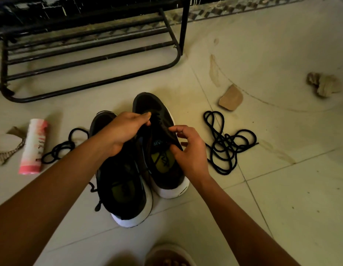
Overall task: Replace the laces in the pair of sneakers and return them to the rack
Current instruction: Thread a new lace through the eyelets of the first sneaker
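**A:** Sneakers [140, 169], two of them, side by side on the tiled floor [282, 198], heels toward us, just past a sandalled foot [166, 254] at the bottom edge.

**B:** No hand on the nearer sneaker [120, 191]. A lace end dangles off its left flank.

**A:** All the action is on the farther sneaker [157, 112]. The left hand [124, 131] pinches something dark up by the eyelets, lace or tongue, I can't say which.

**B:** And the right hand [190, 152], apart from the left, has its fingers curled at the collar. Whether it truly grips, I cannot tell.

**A:** Dangers from here?

**B:** It's dim, black on black. I'd say a missed eyelet or a slipped lace tip is likely. And look out wide: one loose lace on the right [227, 144], heaped in loops. Pull that carelessly and it knots.

**A:** One more loose lace on the left [59, 148], too. Two loose laces, same colour as what's in the shoes, so old and new could easily get mixed up.

**B:** One pink can [33, 146] stands near that left lace; a tug could roll it.

**A:** Farther on, one brown chunk [231, 97] and one crumpled scrap [323, 84].

**B:** Then one black rack [90, 62] at the back, well apart from the pair.
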Tool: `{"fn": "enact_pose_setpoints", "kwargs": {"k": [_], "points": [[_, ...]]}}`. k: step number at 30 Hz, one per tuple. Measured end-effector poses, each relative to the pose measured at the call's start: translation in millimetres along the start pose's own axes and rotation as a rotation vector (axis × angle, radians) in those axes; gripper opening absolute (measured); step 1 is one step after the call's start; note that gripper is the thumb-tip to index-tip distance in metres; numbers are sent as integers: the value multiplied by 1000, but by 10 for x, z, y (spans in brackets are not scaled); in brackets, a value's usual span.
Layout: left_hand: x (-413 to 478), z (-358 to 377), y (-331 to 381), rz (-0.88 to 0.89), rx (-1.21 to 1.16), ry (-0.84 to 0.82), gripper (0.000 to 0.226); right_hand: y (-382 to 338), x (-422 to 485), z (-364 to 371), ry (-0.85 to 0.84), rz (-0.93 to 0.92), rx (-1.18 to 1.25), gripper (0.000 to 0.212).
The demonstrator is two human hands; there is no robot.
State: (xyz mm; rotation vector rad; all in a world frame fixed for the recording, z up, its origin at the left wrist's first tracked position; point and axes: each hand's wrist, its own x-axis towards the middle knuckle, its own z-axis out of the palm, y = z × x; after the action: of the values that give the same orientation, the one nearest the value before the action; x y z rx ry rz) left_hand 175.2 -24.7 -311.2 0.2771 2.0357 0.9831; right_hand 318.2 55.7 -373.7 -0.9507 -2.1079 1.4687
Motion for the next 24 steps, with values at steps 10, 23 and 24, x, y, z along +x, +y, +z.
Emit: {"fn": "enact_pose_setpoints", "kwargs": {"k": [10, 23, 24], "points": [[-159, 127, 135, 182, 294, -50, 26, -189, 114, -4, -34, -213, -268, 43], [-156, 111, 83, 384, 769, -72, 8, -140, 165, 46, 75, -240, -139, 16], [-172, 160, 66, 398, 884, -4, 8, -135, 164, 46, 78, -242, -136, 16]]}}
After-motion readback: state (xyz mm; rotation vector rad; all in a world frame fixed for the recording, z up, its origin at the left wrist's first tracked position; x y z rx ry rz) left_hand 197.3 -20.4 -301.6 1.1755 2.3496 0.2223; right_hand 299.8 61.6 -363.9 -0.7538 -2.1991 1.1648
